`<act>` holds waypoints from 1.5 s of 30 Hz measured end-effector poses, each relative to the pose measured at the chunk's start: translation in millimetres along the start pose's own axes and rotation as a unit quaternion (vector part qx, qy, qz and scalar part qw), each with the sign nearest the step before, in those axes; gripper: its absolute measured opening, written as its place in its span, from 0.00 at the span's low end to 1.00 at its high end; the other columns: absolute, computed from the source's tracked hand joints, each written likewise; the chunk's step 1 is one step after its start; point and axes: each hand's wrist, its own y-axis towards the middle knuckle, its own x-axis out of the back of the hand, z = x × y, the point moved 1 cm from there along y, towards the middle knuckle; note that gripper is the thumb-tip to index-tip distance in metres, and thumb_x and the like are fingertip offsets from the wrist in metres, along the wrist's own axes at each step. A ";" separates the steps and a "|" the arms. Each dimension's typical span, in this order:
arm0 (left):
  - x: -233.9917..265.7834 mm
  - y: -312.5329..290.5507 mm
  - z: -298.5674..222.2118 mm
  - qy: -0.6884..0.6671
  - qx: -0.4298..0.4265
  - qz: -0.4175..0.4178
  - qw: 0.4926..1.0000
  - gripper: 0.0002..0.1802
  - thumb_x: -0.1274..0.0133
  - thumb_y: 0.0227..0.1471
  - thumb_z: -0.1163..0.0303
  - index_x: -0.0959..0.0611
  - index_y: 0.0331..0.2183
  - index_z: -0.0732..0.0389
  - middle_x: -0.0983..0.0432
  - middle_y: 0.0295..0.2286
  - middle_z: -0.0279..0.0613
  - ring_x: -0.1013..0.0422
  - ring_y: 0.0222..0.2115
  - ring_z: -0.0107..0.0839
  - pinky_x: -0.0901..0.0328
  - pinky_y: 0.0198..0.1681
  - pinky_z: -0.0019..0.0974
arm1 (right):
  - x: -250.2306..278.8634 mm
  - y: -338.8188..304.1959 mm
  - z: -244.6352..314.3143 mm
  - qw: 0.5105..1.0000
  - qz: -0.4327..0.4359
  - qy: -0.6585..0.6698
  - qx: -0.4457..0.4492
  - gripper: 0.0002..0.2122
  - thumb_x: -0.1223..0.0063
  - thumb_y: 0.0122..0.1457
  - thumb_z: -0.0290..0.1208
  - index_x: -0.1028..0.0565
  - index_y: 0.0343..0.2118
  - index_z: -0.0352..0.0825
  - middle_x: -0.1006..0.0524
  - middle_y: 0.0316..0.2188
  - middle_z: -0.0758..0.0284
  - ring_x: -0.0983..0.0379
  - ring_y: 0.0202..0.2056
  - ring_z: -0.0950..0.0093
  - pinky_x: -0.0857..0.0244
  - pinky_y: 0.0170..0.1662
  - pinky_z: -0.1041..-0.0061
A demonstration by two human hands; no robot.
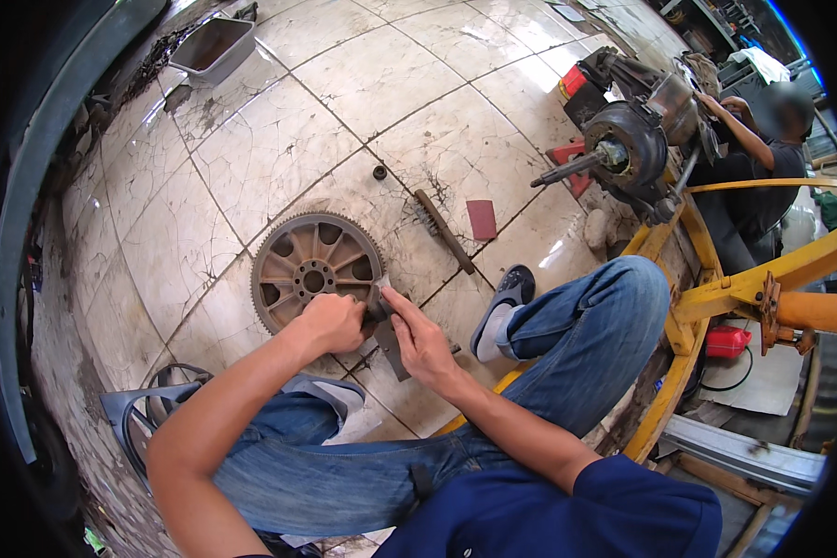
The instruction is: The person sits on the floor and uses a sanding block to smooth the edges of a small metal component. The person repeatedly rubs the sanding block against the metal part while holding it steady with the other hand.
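A rusty flywheel [276, 268] with a toothed rim lies flat on the tiled floor in front of me. My left hand [333, 323] is closed in a fist by its near right edge, around something mostly hidden. Just right of it, my right hand [423, 342] pinches a small dark grey rounded piece [378, 305] between fingers and thumb, against the left hand. Beneath the right hand shows a flat grey sheet [391, 352]. Farther off lie a wooden-handled wire brush [445, 232], a reddish square of sandpaper [481, 219] and a small dark ring [379, 172].
A grey pan [216, 58] with brown residue stands far left. At right, a hub and axle assembly [623, 149] sits by a red stand [568, 160] and a yellow frame [753, 284]. Another person [758, 177] works behind it. My shoe [504, 302] is near the brush.
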 end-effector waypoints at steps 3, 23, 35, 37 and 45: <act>-0.6 1.8 1.3 0.015 -0.011 -0.012 1.000 0.26 0.52 0.56 0.48 0.19 0.38 0.64 0.20 0.32 0.56 0.21 0.34 0.51 0.27 0.39 0.49 | -2.7 -2.2 -7.8 0.997 0.003 0.023 -0.078 0.18 0.59 0.67 0.24 0.34 0.59 0.29 0.28 0.54 0.51 0.30 0.56 0.56 0.36 0.57 0.67; -5.5 -1.6 -0.6 0.003 -0.036 -0.034 0.999 0.27 0.53 0.58 0.49 0.20 0.34 0.68 0.20 0.30 0.59 0.22 0.32 0.54 0.28 0.37 0.50 | -11.3 -5.0 -24.9 0.989 -0.005 0.055 -0.139 0.18 0.56 0.67 0.27 0.32 0.58 0.30 0.25 0.50 0.51 0.24 0.48 0.60 0.33 0.52 0.70; -5.8 1.9 0.9 -0.006 -0.025 -0.028 0.999 0.26 0.50 0.54 0.51 0.19 0.34 0.69 0.21 0.33 0.60 0.22 0.34 0.55 0.28 0.39 0.51 | -8.0 -4.3 -16.8 0.992 -0.008 0.045 -0.113 0.18 0.56 0.67 0.26 0.31 0.57 0.28 0.25 0.52 0.52 0.27 0.54 0.58 0.35 0.56 0.70; -6.6 1.2 -2.3 -0.001 -0.020 -0.022 1.000 0.26 0.50 0.54 0.51 0.19 0.34 0.68 0.21 0.33 0.60 0.22 0.33 0.55 0.27 0.39 0.51 | -8.4 -6.3 -19.1 0.991 -0.005 0.045 -0.128 0.17 0.56 0.66 0.26 0.31 0.57 0.28 0.25 0.52 0.52 0.27 0.54 0.58 0.35 0.56 0.69; -0.2 3.3 -4.1 -0.008 -0.006 0.027 1.000 0.27 0.51 0.55 0.50 0.18 0.38 0.69 0.21 0.33 0.60 0.22 0.34 0.54 0.27 0.40 0.50 | -5.7 -3.6 -17.0 0.987 0.000 0.073 -0.145 0.16 0.57 0.66 0.24 0.30 0.56 0.26 0.25 0.52 0.50 0.28 0.54 0.59 0.35 0.56 0.69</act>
